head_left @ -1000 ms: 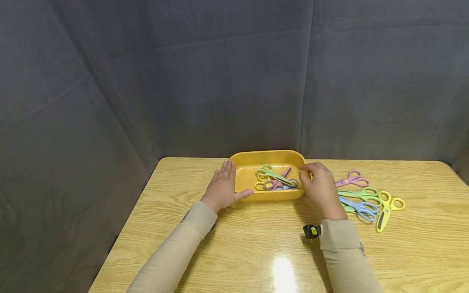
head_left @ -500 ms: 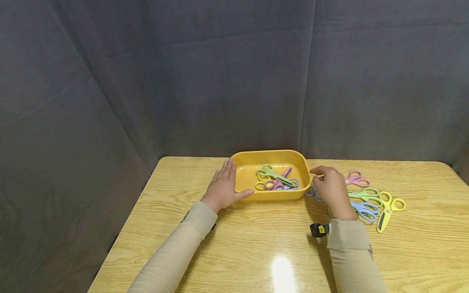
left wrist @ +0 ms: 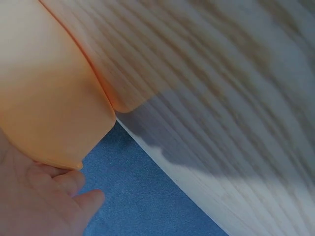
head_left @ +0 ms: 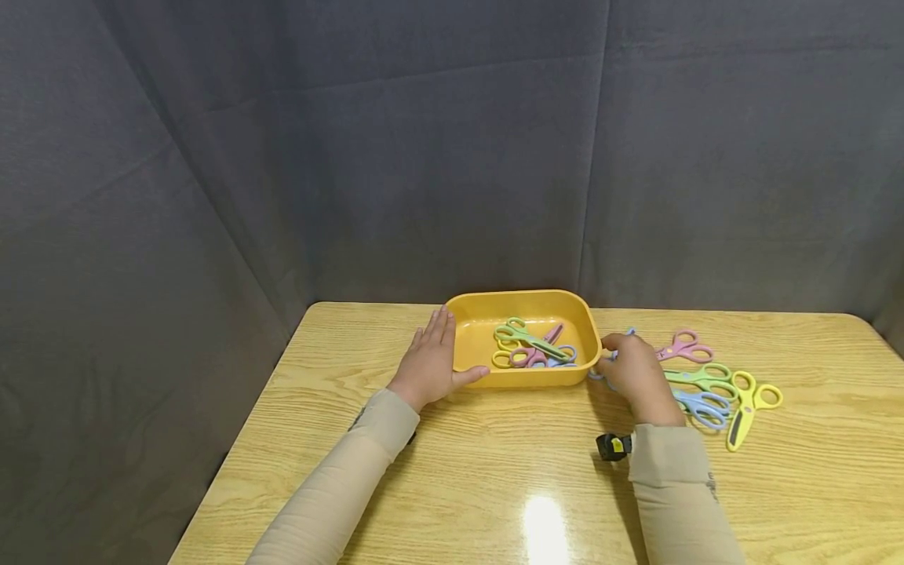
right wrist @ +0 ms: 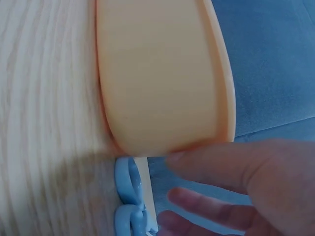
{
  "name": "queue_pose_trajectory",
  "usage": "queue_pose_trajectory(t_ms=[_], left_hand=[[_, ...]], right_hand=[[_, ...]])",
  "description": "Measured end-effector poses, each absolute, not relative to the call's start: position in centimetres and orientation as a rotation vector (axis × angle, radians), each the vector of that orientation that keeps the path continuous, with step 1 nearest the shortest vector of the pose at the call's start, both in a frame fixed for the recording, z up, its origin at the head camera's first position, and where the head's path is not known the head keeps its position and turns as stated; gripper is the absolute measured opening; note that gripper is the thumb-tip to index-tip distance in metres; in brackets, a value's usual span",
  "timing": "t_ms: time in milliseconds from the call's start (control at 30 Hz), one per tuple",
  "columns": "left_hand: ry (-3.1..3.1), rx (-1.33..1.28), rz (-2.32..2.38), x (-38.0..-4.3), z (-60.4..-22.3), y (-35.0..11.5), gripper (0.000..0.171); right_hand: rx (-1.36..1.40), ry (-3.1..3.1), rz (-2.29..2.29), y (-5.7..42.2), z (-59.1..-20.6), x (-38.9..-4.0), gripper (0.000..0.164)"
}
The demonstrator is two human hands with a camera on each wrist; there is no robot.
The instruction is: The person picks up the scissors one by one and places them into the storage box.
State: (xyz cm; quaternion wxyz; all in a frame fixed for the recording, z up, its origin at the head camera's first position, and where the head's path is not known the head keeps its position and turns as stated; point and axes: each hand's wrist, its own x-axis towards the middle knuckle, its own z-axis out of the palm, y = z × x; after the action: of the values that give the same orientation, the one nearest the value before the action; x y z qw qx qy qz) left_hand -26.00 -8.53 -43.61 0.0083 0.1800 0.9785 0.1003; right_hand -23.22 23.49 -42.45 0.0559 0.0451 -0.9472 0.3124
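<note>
A yellow tray stands near the table's back edge. Against its left end rests my left hand, fingers straight and thumb along the front rim. Inside lie green scissors, pink scissors and partly covered yellow and blue ones. My right hand is just outside the tray's right end, over blue scissors that it partly hides. In the right wrist view its thumb is by the tray's end wall, its fingers are spread apart, and the blue scissors' handles show on the table below.
Right of my right hand lie pink scissors, green scissors, blue scissors and yellow scissors, some overlapping. A grey cloth hangs behind the wooden table.
My right hand has moved off the tray's right rim to the right, then slightly back left and down over the blue scissors. The left hand and the tray have stayed in place.
</note>
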Motion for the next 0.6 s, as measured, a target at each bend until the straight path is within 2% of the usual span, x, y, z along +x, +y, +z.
queue_pose_trajectory(t_ms=[133,367,600], left_hand=[[3.059,0.56,0.332,-26.0,-43.7,-8.6,0.115],[3.065,0.558,0.331,-26.0,-43.6,-8.6,0.115],[3.051,0.562,0.334,-25.8,-43.4,-8.5,0.115]], right_hand=[[0.156,-2.882,0.936,23.2,-42.7,-23.1,0.031],[0.171,-2.894,0.912,23.1,-43.2,-23.4,0.015],[0.17,-2.893,0.825,23.1,-43.7,-23.4,0.016]])
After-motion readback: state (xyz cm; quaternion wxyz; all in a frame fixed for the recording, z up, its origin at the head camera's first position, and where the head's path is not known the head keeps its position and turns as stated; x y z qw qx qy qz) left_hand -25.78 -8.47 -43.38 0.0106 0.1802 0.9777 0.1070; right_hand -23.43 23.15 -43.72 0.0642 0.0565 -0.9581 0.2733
